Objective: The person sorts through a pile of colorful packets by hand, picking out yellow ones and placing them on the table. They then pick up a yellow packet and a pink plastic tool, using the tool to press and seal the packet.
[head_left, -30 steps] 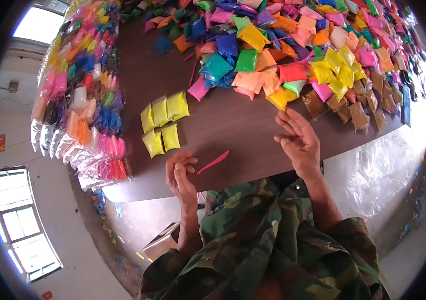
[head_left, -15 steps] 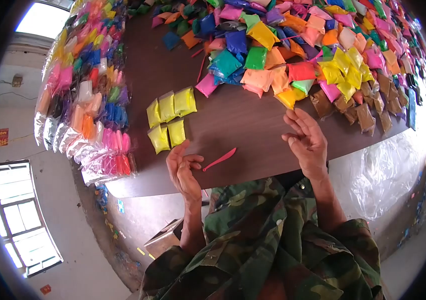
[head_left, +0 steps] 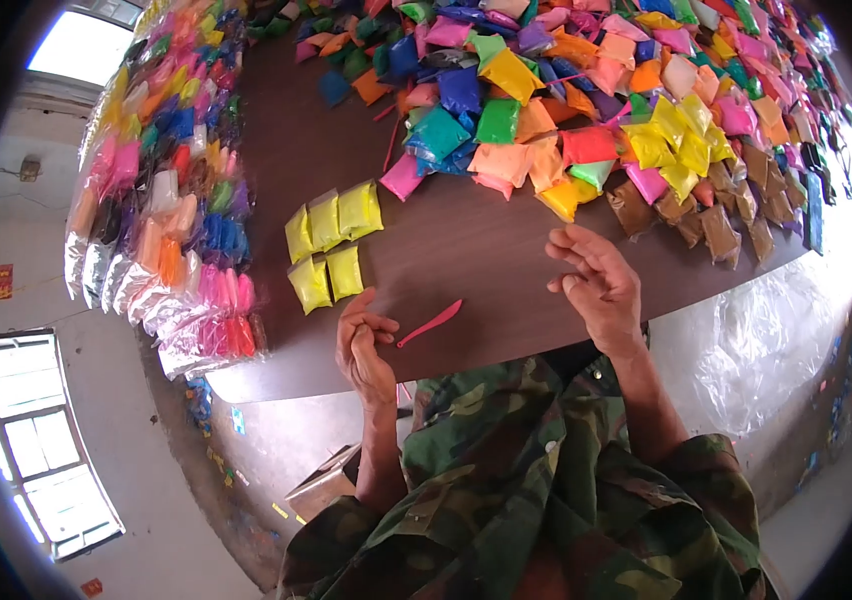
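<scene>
Bench (head_left: 286, 130): smooth, wood-look top, slight sheen. Yellow packets (head_left: 324, 222) toward its left edge: glossy clear plastic film, lightly creased. Pink knife (head_left: 431, 324) by near edge: smooth plastic. Mixed-colour packets (head_left: 499, 121) toward far edge: similar shiny film, wrinkled. Bundles (head_left: 161, 200) along left edge: crinkly transparent plastic, strong glare. Jacket (head_left: 516, 470) at near edge: matt cloth, rumpled.
</scene>
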`<state>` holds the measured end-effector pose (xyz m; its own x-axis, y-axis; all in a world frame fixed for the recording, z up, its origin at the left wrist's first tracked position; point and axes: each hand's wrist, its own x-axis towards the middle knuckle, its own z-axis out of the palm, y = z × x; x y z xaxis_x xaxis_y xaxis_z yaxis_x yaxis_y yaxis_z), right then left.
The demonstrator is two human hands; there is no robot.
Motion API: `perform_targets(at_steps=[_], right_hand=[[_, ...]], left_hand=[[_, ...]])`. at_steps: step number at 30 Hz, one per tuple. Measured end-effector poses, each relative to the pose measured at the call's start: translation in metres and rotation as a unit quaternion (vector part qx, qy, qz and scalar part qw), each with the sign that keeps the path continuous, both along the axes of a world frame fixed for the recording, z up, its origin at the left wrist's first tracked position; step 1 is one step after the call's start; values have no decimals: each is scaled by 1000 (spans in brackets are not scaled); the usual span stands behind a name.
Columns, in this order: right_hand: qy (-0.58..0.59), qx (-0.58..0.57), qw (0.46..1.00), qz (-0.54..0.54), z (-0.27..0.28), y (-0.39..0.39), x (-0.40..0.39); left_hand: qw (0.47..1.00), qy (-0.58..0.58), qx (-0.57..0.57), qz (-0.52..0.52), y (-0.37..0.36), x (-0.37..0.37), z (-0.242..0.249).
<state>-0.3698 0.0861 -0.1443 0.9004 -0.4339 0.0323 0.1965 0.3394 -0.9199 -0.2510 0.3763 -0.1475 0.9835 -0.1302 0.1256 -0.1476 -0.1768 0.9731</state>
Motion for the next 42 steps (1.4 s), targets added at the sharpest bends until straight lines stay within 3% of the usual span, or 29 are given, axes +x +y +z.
perform_targets(at_steps=[6,13,17,20,21,33,37,42], right_hand=[[-31,6,999,13,-6,-2,-1],[1,-48,999,-6,-6,10,-3],[-17,-170,984,-51,-10,17,1],[-36,-278,957,-71,1,16,0],[-41,-312,946,-75,5,17,-1],[-44,-285,954,-85,-1,21,-3],[-25,-305,950,-59,1,17,1],[-8,-362,931,50,11,-11,20]], left_hand=[[1000,-6,-1,3,-5,-2,5],[981,-81,174,-8,-10,-9,6],[952,-163,255,-39,-29,-20,20],[865,-365,337,-70,-30,-14,14],[880,-326,338,-75,-30,-18,14],[872,-328,348,-100,-49,-21,26],[869,-306,365,-131,-63,-12,45],[870,-308,342,-176,-102,20,74]])
